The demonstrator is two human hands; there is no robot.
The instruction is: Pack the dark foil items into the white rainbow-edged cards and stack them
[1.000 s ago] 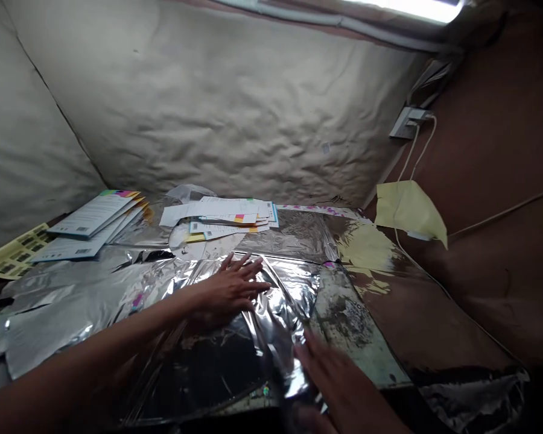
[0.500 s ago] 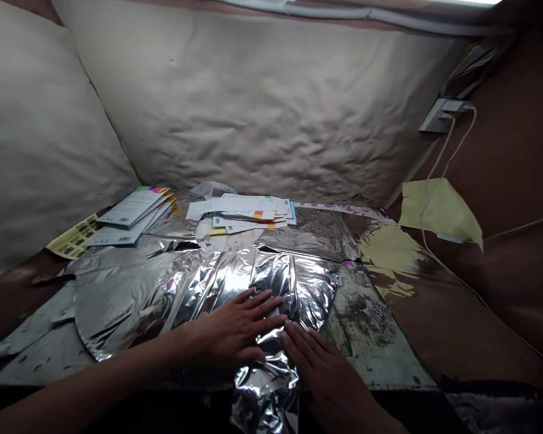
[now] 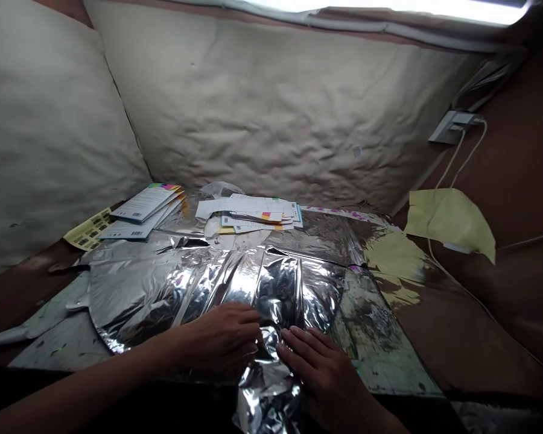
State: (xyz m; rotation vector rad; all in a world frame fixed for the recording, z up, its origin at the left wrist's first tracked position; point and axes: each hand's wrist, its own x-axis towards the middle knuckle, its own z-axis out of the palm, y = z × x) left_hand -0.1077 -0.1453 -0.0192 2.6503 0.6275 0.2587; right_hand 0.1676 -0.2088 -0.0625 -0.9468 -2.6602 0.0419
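A wide, rounded silver foil piece (image 3: 140, 283), resembling a flat uninflated foil balloon, lies creased on the worktop. Its narrow crumpled tail runs toward me over the front edge. At the left side of that tail is my left hand (image 3: 228, 334), closed, with its fingers curled downward; the fingertips are partly hidden, so what they hold cannot be made out. My right hand (image 3: 319, 361) rests on the tail's right side, fingers stretched out and side by side.
White printed cards (image 3: 262, 211) are piled behind the foil, with more cards (image 3: 140, 211) and a yellow label sheet (image 3: 88, 232) to the left. The bench (image 3: 375, 337) is stained. Cables hang from a socket (image 3: 457, 126) on the right, past yellow paper (image 3: 450, 220).
My left hand has gone from lying flat with spread fingers to curled, drawing back slightly leftward. My right hand stays almost in place on the foil. The head view has shifted a little.
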